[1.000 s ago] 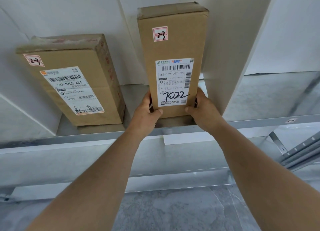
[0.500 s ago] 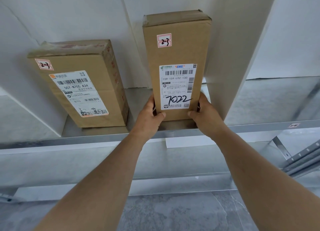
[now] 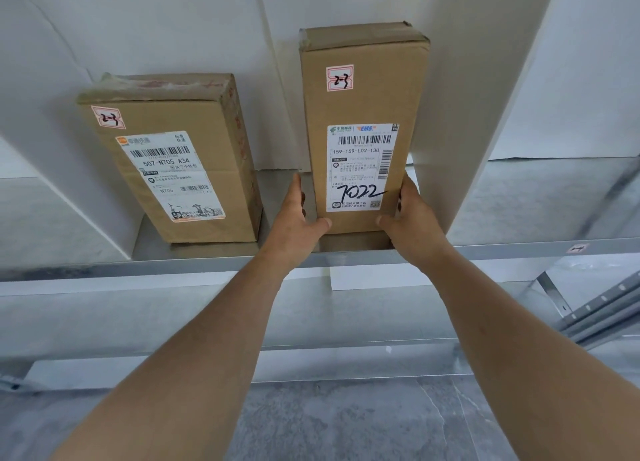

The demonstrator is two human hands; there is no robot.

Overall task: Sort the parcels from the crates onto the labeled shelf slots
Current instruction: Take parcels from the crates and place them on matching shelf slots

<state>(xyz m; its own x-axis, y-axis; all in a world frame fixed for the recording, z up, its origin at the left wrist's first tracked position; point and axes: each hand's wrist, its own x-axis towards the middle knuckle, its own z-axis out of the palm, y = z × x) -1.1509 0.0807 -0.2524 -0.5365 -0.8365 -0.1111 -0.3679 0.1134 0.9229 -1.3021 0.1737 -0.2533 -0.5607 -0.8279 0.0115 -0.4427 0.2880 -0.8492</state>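
- Both arms are reaching up to the metal shelf (image 3: 207,263), and the tall parcel (image 3: 363,107) is standing upright between the two hands.
- The left hand (image 3: 294,225) is pressing flat against the parcel's left side near the bottom, its thumb hooking round onto the front face.
- The right hand (image 3: 412,221) is doing the same on the right side, thumb lying across the lower front corner.
- So the grip is grasping the parcel low down, a hand on each flank, with most of the carton rising above the fingers.
- The parcel's base is sitting at the shelf's front edge; whether it is fully resting there I cannot tell.
- Its shipping label (image 3: 362,168) is facing us, "7022" scrawled across it in black, and a small red-edged sticker (image 3: 340,77) above is reading "2-3".
- A white divider panel (image 3: 485,97) is standing just beside the parcel's right side.
- A second parcel (image 3: 173,162) is leaning back to the left in the same slot, well apart from the hands, carrying its own "2-3" sticker.
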